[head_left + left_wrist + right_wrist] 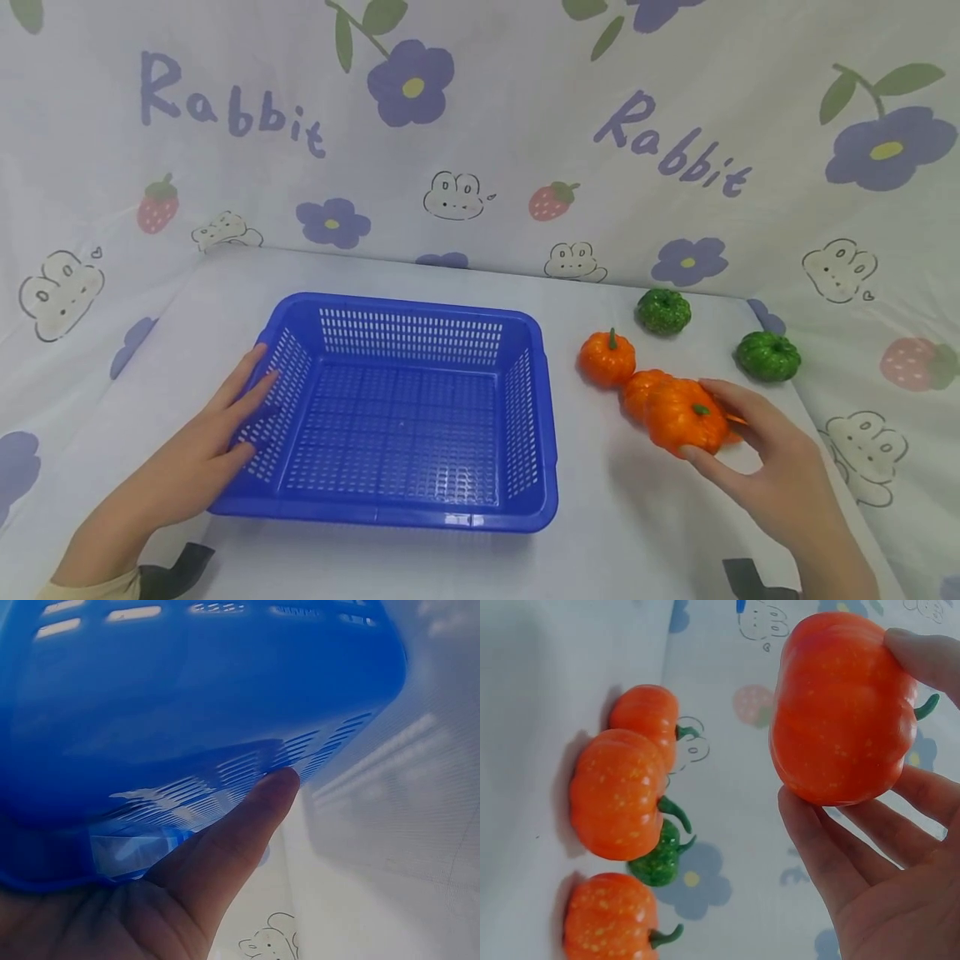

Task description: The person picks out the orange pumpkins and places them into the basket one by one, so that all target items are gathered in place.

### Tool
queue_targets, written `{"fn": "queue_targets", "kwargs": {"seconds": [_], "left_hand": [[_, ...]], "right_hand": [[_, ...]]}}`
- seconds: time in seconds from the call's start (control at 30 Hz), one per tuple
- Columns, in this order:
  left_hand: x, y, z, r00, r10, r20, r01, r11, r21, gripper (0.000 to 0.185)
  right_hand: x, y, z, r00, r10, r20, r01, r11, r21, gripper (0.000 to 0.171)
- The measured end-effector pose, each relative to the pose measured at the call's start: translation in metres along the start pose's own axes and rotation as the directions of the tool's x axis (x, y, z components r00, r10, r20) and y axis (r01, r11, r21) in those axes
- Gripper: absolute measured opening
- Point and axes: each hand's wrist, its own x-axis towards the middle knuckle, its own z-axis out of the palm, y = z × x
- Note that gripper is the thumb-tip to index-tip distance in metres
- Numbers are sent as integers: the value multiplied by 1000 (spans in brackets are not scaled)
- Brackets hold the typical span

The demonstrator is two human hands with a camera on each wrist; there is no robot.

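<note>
My right hand (783, 467) holds a small orange toy pumpkin (684, 417) with a green stem, thumb on one side and fingers on the other. In the right wrist view this pumpkin (840, 712) hangs apart from the others. Two orange pumpkins, one whole (607, 360) and one partly covered (642, 393), sit beside it; a third (738, 431) is mostly hidden by the hand. My left hand (198, 458) is at the left side of a blue plastic basket (543, 417), digits over the rim. In the left wrist view a straight finger (240, 840) touches the basket's outer wall.
Two green pumpkins, one at the back (663, 312) and one near the right edge (768, 357), stand beyond the orange ones. The white table (600, 533) meets a printed cloth (495, 142) at the back and sides. Nothing lies in the basket.
</note>
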Motion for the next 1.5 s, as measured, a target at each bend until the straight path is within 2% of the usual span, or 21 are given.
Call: {"fn": "queue_targets", "kwargs": {"seconds": [0.27,0.43,0.7,1.0,1.5], "left_hand": [[-9,-3,-4,1000,-16,-1,16,1000,11,79],[-3,-2,-2,1000,0,2,0,1000,-1,77],[0,1,-3,1000,-14,-2,14,1000,7,76],[0,0,-1,1000,-4,5,4,1000,9,77],[0,2,-2,1000,-21,6,21,1000,17,77]], "right_hand": [[10,-3,6,997,-74,-2,74,996,51,84],[12,-3,5,996,-83,-16,84,995,55,84],[18,-14,6,995,-101,-24,103,989,105,82],[25,-24,9,994,-108,-4,107,988,114,79],[47,-36,7,974,-228,14,226,970,91,84]]}}
